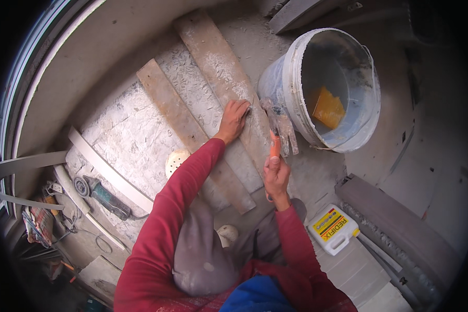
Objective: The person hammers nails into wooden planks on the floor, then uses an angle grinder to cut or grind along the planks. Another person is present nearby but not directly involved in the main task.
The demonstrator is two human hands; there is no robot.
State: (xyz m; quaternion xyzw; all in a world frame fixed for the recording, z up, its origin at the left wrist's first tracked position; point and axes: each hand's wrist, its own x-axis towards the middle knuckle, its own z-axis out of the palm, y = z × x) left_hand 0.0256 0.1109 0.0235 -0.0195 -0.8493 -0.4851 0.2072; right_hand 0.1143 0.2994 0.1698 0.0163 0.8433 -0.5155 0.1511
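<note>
My right hand (276, 176) grips a slim orange-handled tool (274, 144) with a dark tip, held upright over the right edge of a long dusty wooden board (213, 54). Its exact kind is not plain. My left hand (234, 120) rests on the same board with its fingers curled together. A small dark spot shows at its fingertips, but I cannot make out what they hold. White dust and chips lie on the board around the fingers. Beside the board's right edge lies a stained, finger-shaped item, perhaps a work glove (285, 130).
A whitish bucket (296, 78) with a yellow sponge (328, 107) stands at the right. Another board (166, 93) lies left of my hand. An angle grinder (106, 197) and cables are at the left. A white jug (334, 229) sits near my right arm, beside a long grey profile (395, 223).
</note>
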